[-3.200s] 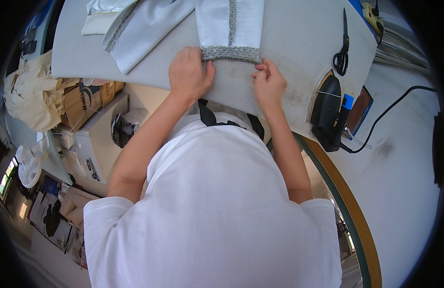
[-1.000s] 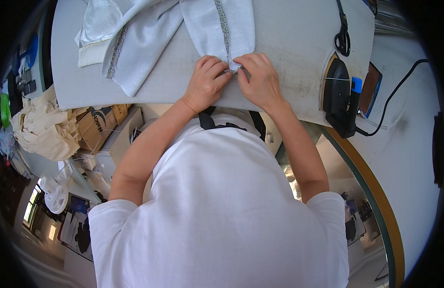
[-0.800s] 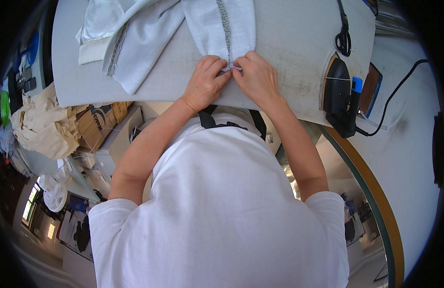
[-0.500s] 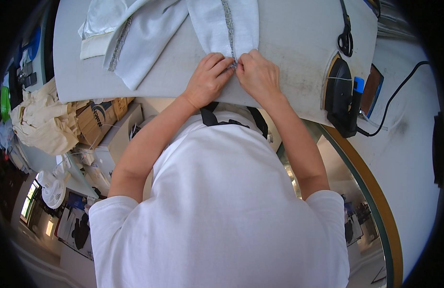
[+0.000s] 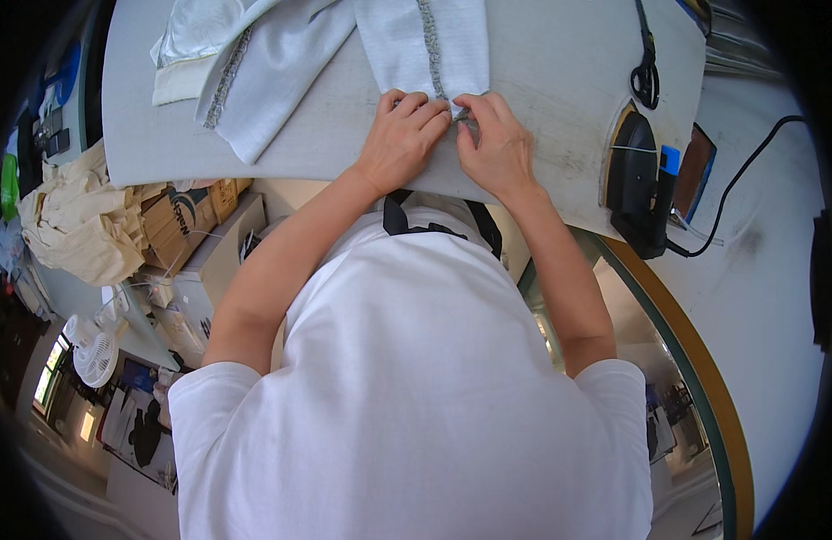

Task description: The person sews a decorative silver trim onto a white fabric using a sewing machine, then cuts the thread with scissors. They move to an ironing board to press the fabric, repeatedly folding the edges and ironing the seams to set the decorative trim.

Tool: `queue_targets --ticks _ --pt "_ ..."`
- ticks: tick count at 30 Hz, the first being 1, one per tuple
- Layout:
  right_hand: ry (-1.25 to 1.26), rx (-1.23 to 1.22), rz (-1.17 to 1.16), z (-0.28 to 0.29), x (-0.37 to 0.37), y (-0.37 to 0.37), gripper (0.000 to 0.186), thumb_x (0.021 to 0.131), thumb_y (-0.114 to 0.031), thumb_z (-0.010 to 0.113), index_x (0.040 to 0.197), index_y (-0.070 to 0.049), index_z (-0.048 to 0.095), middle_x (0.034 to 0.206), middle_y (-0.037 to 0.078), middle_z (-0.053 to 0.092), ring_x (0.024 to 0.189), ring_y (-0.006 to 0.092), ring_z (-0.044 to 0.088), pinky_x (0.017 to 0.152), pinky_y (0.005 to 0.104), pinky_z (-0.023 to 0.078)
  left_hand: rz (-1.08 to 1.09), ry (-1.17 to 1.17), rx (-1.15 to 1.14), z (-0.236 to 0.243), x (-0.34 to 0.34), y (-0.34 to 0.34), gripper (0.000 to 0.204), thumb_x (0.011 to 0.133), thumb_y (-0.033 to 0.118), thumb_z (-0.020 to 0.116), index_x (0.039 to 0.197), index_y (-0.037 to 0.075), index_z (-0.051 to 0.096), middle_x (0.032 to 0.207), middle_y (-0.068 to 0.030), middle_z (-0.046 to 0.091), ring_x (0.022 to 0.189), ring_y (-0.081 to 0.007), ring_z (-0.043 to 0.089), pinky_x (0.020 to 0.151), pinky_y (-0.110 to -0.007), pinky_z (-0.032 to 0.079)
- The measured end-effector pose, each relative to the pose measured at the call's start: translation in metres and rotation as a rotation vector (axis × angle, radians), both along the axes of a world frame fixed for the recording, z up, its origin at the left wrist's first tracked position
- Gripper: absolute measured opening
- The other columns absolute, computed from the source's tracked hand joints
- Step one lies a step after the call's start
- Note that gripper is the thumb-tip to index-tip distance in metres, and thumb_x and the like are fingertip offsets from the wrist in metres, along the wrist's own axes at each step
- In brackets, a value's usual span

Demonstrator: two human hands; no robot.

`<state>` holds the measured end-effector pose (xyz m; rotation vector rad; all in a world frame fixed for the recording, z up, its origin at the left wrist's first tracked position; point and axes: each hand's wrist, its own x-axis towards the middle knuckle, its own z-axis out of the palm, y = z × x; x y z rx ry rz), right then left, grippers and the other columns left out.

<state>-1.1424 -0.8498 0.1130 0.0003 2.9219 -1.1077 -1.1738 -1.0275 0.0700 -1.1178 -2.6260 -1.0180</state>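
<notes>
A white garment (image 5: 294, 76) with grey textured trim strips lies across the far part of the padded board. At the lower end of its right-hand section, which looks like a sleeve (image 5: 463, 54), my left hand (image 5: 403, 137) is closed on the hem, fingers bent over the cloth. Close beside it, my right hand (image 5: 501, 144) pinches the same hem near the end of the trim (image 5: 432, 45). The fingertips partly cover the edge between them. The other section with trim (image 5: 276, 90) lies untouched to the left.
An iron (image 5: 634, 175) rests at the board's right side, its cord (image 5: 738, 184) curving away. Black scissors (image 5: 646, 76) lie just beyond it. Below the board's left edge are a cardboard box (image 5: 180, 229) and heaped cream cloth (image 5: 78, 220). A white fan (image 5: 94, 353) stands farther left.
My right hand has shifted slightly right, its thumb lower and apart from the left hand. My left hand has moved slightly right along the hem, its fingers more bent.
</notes>
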Motion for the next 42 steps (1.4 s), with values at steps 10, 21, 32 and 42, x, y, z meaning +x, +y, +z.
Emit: queue_targets --ticks 10,21,32,42 --pt "-0.157 0.050 0.122 0.006 -0.022 0.002 0.037 0.080 -0.006 0.060 0.114 -0.015 0.070 0.103 0.008 0.065 0.088 0.0331 0.067 0.075 0.0479 0.055 0.180 -0.302 0.126 0.000 -0.005 0.011 0.017 0.078 0.003 0.072 0.094 0.009 0.070 0.097 -0.0044 0.069 0.099 -0.0241 0.061 0.094 -0.043 0.037" --pt "-0.234 0.184 0.104 -0.002 -0.041 0.005 0.024 0.085 -0.018 0.064 0.107 -0.012 0.074 0.103 0.013 0.068 0.091 0.0373 0.069 0.078 0.0492 0.054 0.383 -0.297 0.132 -0.007 -0.014 0.023 0.027 0.080 0.004 0.075 0.106 0.007 0.066 0.094 -0.0088 0.069 0.091 -0.0304 0.062 0.089 -0.042 0.042" --pt "-0.055 0.128 -0.043 -0.030 -0.035 0.004 0.014 0.091 -0.026 0.070 0.098 -0.014 0.072 0.095 0.006 0.069 0.082 0.0331 0.069 0.071 0.0477 0.053 0.027 0.081 -0.115 -0.007 -0.010 -0.002 0.047 0.081 0.000 0.064 0.128 0.002 0.061 0.128 -0.0165 0.060 0.120 -0.0346 0.056 0.106 -0.048 0.039" --pt "-0.175 -0.247 -0.464 -0.038 0.014 0.050 0.022 0.087 -0.024 0.074 0.101 -0.006 0.073 0.077 0.008 0.074 0.068 0.0208 0.070 0.065 0.0356 0.055 0.046 -0.103 -0.233 -0.003 0.018 0.003 0.063 0.095 0.019 0.062 0.151 0.001 0.040 0.157 -0.0184 0.040 0.147 -0.0352 0.037 0.122 -0.052 0.026"
